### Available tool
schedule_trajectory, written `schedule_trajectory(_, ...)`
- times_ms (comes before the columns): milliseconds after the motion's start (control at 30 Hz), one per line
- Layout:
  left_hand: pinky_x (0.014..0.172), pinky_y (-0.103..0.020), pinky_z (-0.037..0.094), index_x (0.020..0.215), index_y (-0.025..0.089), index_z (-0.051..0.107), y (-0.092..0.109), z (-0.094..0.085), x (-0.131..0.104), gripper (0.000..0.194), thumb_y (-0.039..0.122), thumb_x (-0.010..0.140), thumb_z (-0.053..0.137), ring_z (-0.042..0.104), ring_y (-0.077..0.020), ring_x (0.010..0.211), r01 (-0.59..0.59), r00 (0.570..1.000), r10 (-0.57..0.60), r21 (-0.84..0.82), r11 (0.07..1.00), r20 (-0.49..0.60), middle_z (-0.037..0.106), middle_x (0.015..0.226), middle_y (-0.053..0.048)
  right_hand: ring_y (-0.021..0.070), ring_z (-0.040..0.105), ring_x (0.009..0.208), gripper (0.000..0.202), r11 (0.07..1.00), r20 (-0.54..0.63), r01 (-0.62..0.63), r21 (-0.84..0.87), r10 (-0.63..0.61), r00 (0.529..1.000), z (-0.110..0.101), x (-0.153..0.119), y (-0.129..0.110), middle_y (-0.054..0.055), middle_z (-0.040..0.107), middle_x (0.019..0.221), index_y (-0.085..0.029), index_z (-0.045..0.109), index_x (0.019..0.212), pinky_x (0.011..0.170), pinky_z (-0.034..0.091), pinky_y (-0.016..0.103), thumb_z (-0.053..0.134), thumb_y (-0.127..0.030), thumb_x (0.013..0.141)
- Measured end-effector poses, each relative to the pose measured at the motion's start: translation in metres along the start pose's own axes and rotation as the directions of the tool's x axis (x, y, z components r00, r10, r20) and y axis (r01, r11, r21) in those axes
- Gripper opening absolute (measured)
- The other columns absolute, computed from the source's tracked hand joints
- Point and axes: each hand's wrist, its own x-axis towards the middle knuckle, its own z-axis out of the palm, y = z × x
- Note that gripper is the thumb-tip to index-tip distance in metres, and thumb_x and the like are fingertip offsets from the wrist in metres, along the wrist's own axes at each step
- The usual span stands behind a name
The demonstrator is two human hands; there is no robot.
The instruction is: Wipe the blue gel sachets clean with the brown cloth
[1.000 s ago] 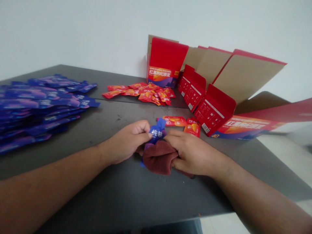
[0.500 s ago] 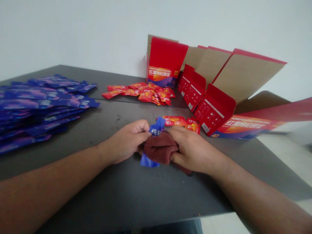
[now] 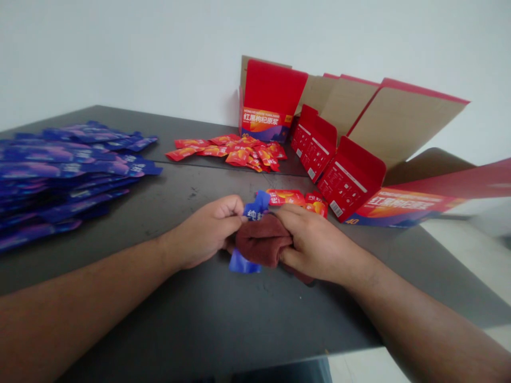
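Over the dark table, my left hand [image 3: 215, 229] is closed with its fingertips pinching the edge of a blue sachet [image 3: 252, 208]. My right hand [image 3: 315, 239] grips a folded brown cloth [image 3: 261, 239], which is wrapped across the sachet's middle. Only the sachet's upper end, with white characters, and its lower end stick out past the cloth. Just beyond my right fingers lie two red sachets [image 3: 285, 197], flat on the table.
A large pile of blue sachets [image 3: 72, 170] covers the left of the dark table [image 3: 191, 319]. Farther back lies a heap of red sachets [image 3: 239, 150]. Several open red cartons [image 3: 351, 175] with raised flaps stand at the back and right, against a pale wall [image 3: 159, 53].
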Motion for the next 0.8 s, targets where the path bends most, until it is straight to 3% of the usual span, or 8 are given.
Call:
schedule_trajectory(67,0.056,-0.023,0.047,0.085,0.021,0.051,-0.0001,0.0001,0.0002,0.025,0.028,0.086,0.075,0.058,-0.0126,0.059,0.0,1.0,0.0,0.004,1.0,-0.004,0.061,0.073,0.002,0.0206,0.061,0.091,0.019,1.0,0.001,0.004,0.004,-0.004,1.0,0.0004,0.0002,0.0001,0.004,0.065,0.096,-0.021,0.059,0.094,0.079,0.048,0.033,0.068,-0.01,0.081)
schedule_trajectory(233,0.053,-0.019,0.042,0.085,0.021,0.051,-0.004,-0.0026,0.0011,0.023,0.028,0.09,0.072,0.056,-0.0108,0.058,-0.051,0.999,0.05,0.017,0.999,0.008,0.058,0.069,0.003,0.0186,0.064,0.094,0.023,0.982,0.143,0.145,0.118,-0.161,0.977,0.0003,-0.0018,-0.0038,0.004,0.068,0.105,-0.02,0.065,0.104,0.082,0.05,0.031,0.069,-0.008,0.085)
schedule_trajectory(300,0.053,-0.019,0.042,0.084,0.021,0.052,-0.0032,-0.002,0.0009,0.022,0.026,0.09,0.072,0.055,-0.0104,0.057,-0.056,0.998,0.056,0.019,0.998,-0.003,0.058,0.069,0.004,0.0196,0.064,0.095,0.023,0.987,0.143,0.123,0.106,-0.138,0.98,-0.0001,-0.0021,-0.0044,0.005,0.068,0.105,-0.02,0.065,0.105,0.082,0.051,0.032,0.07,-0.009,0.085)
schedule_trajectory(467,0.058,-0.022,0.047,0.082,0.021,0.052,0.0016,0.0013,0.0003,0.025,0.026,0.084,0.076,0.057,-0.0118,0.061,-0.016,1.0,0.016,-0.028,0.999,-0.022,0.061,0.074,0.001,0.0218,0.063,0.094,0.02,1.0,0.014,-0.007,0.001,0.007,1.0,-0.0007,-0.0009,-0.0023,0.005,0.067,0.1,-0.021,0.059,0.095,0.08,0.049,0.033,0.068,-0.011,0.081)
schedule_trajectory(667,0.057,-0.021,0.044,0.083,0.021,0.052,-0.0034,-0.0022,0.0019,0.023,0.025,0.087,0.074,0.055,-0.011,0.059,-0.059,0.998,0.059,0.001,0.998,-0.011,0.057,0.07,0.003,0.0199,0.065,0.096,0.027,0.987,0.167,0.132,0.087,-0.145,0.975,-0.0004,-0.0017,-0.005,0.005,0.069,0.108,-0.02,0.065,0.107,0.082,0.05,0.031,0.07,-0.008,0.084)
schedule_trajectory(800,0.057,-0.022,0.045,0.083,0.021,0.052,-0.0011,-0.0006,0.001,0.023,0.026,0.087,0.074,0.056,-0.0114,0.06,-0.034,0.999,0.034,-0.01,0.999,-0.017,0.059,0.072,0.002,0.0215,0.063,0.096,0.021,0.997,0.085,0.064,0.034,-0.067,0.994,-0.0009,-0.0016,-0.0032,0.006,0.068,0.104,-0.019,0.063,0.1,0.083,0.05,0.034,0.069,-0.008,0.083)
